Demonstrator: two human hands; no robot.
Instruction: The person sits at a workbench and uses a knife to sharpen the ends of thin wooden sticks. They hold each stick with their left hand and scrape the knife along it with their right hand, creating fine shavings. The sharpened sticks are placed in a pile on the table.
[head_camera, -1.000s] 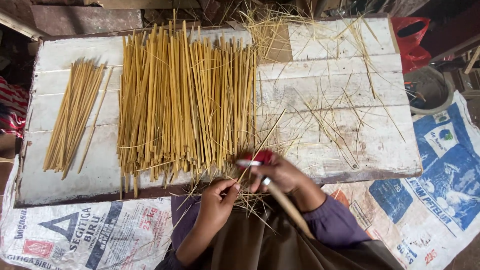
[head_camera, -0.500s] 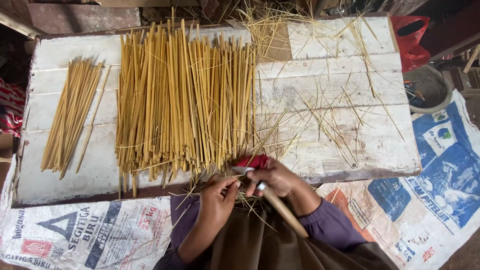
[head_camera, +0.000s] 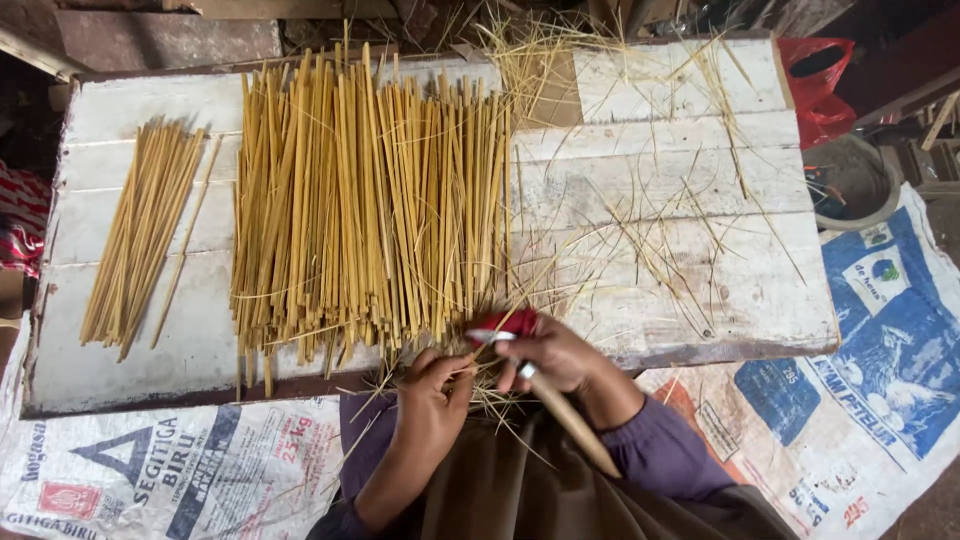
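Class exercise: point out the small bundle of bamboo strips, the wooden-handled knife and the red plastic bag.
small bundle of bamboo strips (head_camera: 140, 235), head view, middle of the bundle.
wooden-handled knife (head_camera: 570, 420), head view, on its wooden handle.
red plastic bag (head_camera: 822, 90), head view, its crumpled side.

A red plastic bag lies beside a grey bucket; printed sacks cover the ground below.

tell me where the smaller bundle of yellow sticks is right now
In the head view, the smaller bundle of sticks lies at the left end of the white board, apart from the big pile of sticks to its right.
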